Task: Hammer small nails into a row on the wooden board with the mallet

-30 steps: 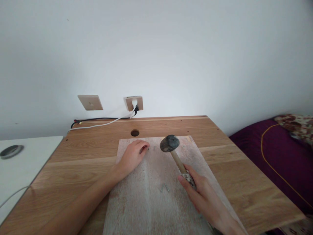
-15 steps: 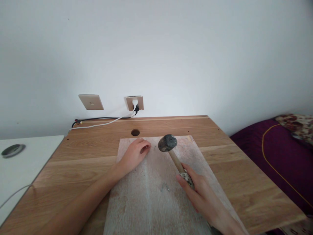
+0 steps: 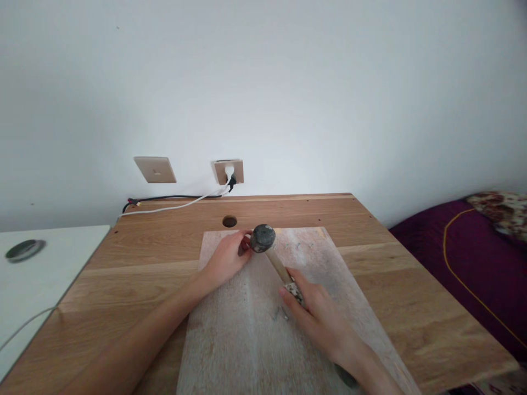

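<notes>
My right hand (image 3: 321, 318) grips the handle of a rubber mallet (image 3: 263, 238) with a dark head and a pale wooden shaft. The mallet's head hovers right beside the fingertips of my left hand (image 3: 229, 253). Those fingers are pinched together near the far edge of a worn wooden board (image 3: 226, 334); whatever is between them is hidden behind the mallet head. Small nails (image 3: 284, 313) lie loose on the board, left of my right hand. Farther back, other small metal bits (image 3: 299, 245) show on the board, too small to tell whether they stand or lie.
The board rests on a wooden desk (image 3: 135, 296) with a round cable hole (image 3: 229, 221). Cables (image 3: 177, 208) run along the wall to a socket (image 3: 229, 171). To the left is a white surface (image 3: 61, 263); a purple cloth (image 3: 428, 241) lies to the right.
My right hand has moved the mallet leftward, bringing its head close to my left fingertips. My left hand stays in nearly the same place on the board.
</notes>
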`<state>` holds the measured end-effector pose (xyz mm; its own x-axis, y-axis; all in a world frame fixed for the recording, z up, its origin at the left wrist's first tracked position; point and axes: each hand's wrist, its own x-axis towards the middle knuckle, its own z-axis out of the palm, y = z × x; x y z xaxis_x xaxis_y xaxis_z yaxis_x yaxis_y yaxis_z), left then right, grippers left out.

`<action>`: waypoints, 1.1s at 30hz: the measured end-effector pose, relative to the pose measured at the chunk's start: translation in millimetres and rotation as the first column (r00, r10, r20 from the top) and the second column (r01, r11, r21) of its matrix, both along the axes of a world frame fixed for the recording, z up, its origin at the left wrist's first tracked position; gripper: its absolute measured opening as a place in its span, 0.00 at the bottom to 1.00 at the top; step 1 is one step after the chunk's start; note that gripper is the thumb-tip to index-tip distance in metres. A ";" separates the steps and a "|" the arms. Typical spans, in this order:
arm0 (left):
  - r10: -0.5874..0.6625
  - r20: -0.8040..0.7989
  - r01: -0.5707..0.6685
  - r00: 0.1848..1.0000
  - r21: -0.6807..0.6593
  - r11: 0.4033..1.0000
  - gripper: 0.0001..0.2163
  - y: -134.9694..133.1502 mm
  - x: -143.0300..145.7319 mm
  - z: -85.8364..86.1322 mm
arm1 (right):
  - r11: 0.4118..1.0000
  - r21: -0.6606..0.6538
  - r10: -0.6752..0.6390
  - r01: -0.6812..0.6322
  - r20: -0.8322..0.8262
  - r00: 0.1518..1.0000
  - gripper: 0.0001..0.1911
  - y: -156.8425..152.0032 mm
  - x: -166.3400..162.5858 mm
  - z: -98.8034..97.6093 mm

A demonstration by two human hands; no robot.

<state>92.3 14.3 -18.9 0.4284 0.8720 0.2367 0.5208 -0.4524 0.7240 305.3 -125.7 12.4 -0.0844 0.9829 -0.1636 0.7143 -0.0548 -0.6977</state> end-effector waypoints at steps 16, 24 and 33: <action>-0.007 -0.095 0.024 0.995 0.185 0.982 0.10 -9.9 -7.6 1.5 | 0.999 0.030 0.012 -0.012 -0.004 1.000 0.26 -1.8 5.4 1.3; -0.370 -0.654 0.742 0.660 0.491 0.456 0.07 -94.5 -3.2 35.6 | 0.992 0.083 -0.095 0.098 -0.037 0.995 0.25 -9.7 19.6 19.6; -0.324 -0.654 0.722 0.684 0.544 0.426 0.08 -90.3 1.7 32.3 | 0.991 0.099 -0.082 0.087 -0.055 0.995 0.23 -14.9 21.9 14.1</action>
<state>94.0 -76.0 13.4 0.9472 0.0333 0.3189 0.1037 -0.9729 -0.2065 327.2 -140.6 26.6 -0.0063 0.9981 -0.0606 0.6735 -0.0405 -0.7381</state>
